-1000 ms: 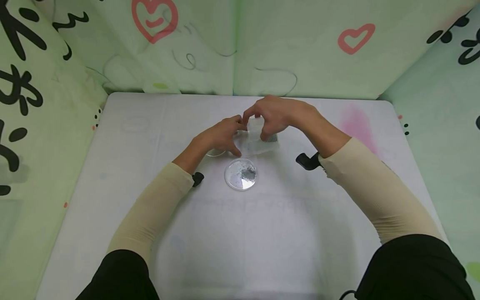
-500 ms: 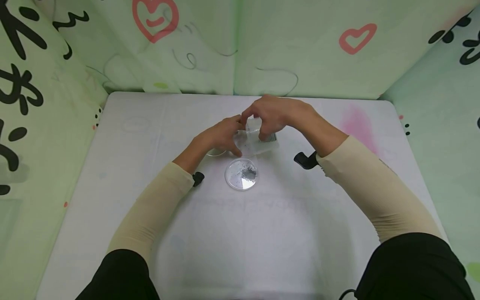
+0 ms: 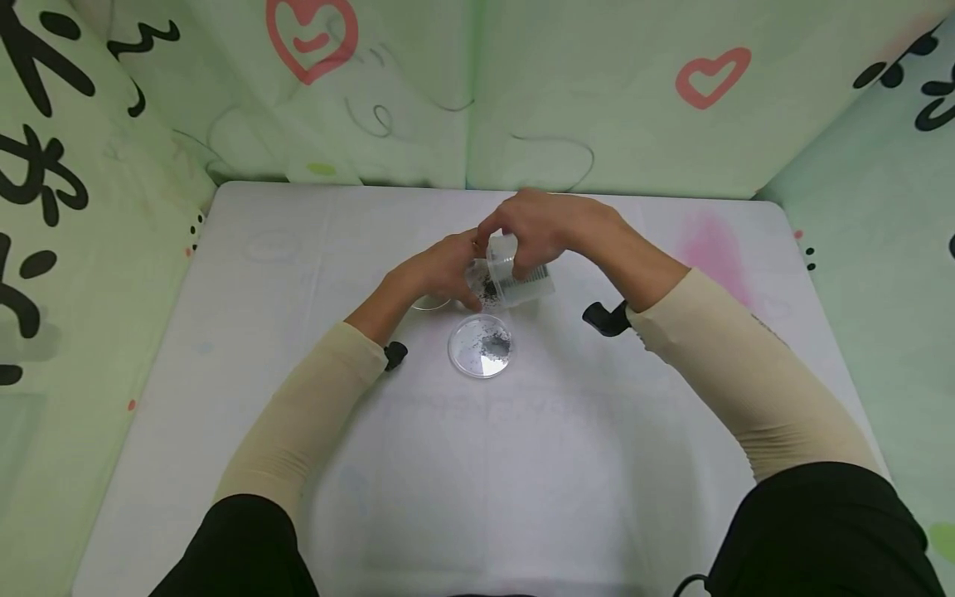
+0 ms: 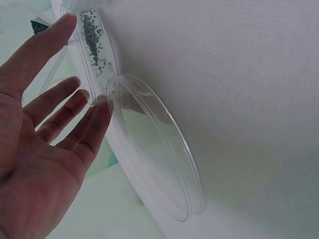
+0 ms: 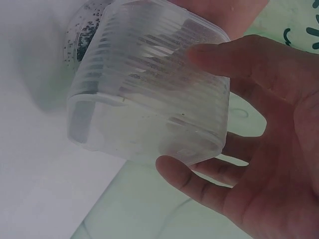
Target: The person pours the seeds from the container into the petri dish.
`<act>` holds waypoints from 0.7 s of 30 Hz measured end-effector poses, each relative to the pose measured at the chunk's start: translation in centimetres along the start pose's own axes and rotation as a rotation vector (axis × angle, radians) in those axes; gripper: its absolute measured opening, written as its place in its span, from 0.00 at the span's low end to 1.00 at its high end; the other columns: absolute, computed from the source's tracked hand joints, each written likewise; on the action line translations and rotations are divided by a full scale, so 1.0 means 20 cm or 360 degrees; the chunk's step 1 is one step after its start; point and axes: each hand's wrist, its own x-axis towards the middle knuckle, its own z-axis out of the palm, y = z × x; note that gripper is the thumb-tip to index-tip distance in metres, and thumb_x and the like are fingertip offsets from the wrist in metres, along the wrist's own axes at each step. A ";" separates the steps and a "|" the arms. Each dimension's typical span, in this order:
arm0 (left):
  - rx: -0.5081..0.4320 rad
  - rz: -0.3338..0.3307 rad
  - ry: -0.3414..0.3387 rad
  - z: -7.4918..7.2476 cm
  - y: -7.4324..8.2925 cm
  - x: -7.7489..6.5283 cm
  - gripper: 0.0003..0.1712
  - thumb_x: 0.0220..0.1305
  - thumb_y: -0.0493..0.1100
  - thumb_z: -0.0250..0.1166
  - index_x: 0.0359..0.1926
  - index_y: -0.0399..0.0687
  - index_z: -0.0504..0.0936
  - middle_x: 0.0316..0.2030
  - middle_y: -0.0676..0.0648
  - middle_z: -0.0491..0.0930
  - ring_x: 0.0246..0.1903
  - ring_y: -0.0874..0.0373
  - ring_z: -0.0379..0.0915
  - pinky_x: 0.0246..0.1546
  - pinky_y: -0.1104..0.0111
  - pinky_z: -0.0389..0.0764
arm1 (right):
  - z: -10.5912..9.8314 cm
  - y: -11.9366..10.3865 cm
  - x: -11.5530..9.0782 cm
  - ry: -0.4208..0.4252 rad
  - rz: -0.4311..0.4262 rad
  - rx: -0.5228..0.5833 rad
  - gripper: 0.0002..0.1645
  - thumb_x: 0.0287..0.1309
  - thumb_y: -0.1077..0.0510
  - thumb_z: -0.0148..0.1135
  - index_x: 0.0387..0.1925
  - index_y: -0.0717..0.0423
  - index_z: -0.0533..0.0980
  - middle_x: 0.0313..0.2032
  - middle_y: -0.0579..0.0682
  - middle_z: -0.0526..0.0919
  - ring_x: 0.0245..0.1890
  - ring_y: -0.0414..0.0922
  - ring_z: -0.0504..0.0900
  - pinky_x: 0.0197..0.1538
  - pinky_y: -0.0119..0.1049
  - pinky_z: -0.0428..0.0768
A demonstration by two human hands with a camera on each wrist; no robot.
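Observation:
My right hand (image 3: 543,228) grips a clear ribbed plastic tub (image 5: 149,84), thumb on one side and fingers round the other. Tilted on its side, the tub has its mouth toward the left hand. Beside that mouth is a clear petri dish (image 4: 94,45) with a heap of dark granules in it. My left hand (image 3: 440,269) holds this dish by its rim, thumb and fingers on opposite sides. Nearer to me lies another petri dish (image 3: 480,347) with grey-black granules. Partly hidden under the left wrist is a third clear dish (image 4: 154,149).
A white-covered table (image 3: 477,481) carries everything. Green printed cloth walls (image 3: 597,91) stand behind it and at both sides. Black wrist mounts (image 3: 608,319) stick out from the sleeves, close above the tabletop.
The tub has tipped a little further to the left in my right hand. Dark granules have appeared in the dish between the hands. The left hand stays almost still.

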 end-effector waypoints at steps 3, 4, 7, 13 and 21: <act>-0.0004 0.0001 0.0003 0.00 0.00 0.00 0.54 0.47 0.42 0.86 0.71 0.43 0.64 0.64 0.44 0.77 0.66 0.51 0.70 0.72 0.59 0.68 | 0.00 0.00 0.00 -0.0011 0.0003 -0.0007 0.39 0.46 0.63 0.68 0.63 0.37 0.79 0.64 0.46 0.79 0.63 0.53 0.76 0.58 0.51 0.78; -0.0008 0.0000 0.0004 0.00 0.00 0.00 0.54 0.47 0.42 0.86 0.71 0.44 0.64 0.65 0.44 0.77 0.66 0.51 0.70 0.73 0.59 0.68 | 0.00 0.00 0.00 -0.0015 0.0006 -0.0007 0.39 0.46 0.63 0.68 0.63 0.36 0.79 0.65 0.46 0.79 0.63 0.53 0.76 0.58 0.51 0.78; -0.0019 0.0001 0.0007 0.00 0.00 0.00 0.54 0.47 0.41 0.86 0.71 0.43 0.64 0.65 0.44 0.77 0.67 0.52 0.70 0.73 0.59 0.68 | 0.00 0.00 0.01 -0.0028 0.0018 -0.0010 0.39 0.47 0.63 0.68 0.64 0.36 0.79 0.65 0.46 0.79 0.64 0.53 0.75 0.59 0.51 0.78; -0.0025 0.0002 0.0006 0.00 -0.01 0.00 0.53 0.47 0.41 0.86 0.70 0.44 0.65 0.65 0.44 0.76 0.67 0.51 0.71 0.72 0.58 0.69 | 0.00 -0.02 0.01 -0.0048 0.0057 -0.0012 0.41 0.46 0.63 0.67 0.65 0.35 0.78 0.65 0.46 0.78 0.64 0.53 0.74 0.58 0.51 0.78; -0.0020 -0.0011 -0.0001 0.00 0.00 0.01 0.53 0.46 0.42 0.86 0.68 0.42 0.65 0.65 0.42 0.77 0.66 0.50 0.71 0.71 0.59 0.70 | -0.01 -0.03 0.02 -0.0083 0.0082 -0.0029 0.41 0.47 0.63 0.67 0.66 0.37 0.78 0.65 0.46 0.78 0.61 0.52 0.75 0.58 0.51 0.78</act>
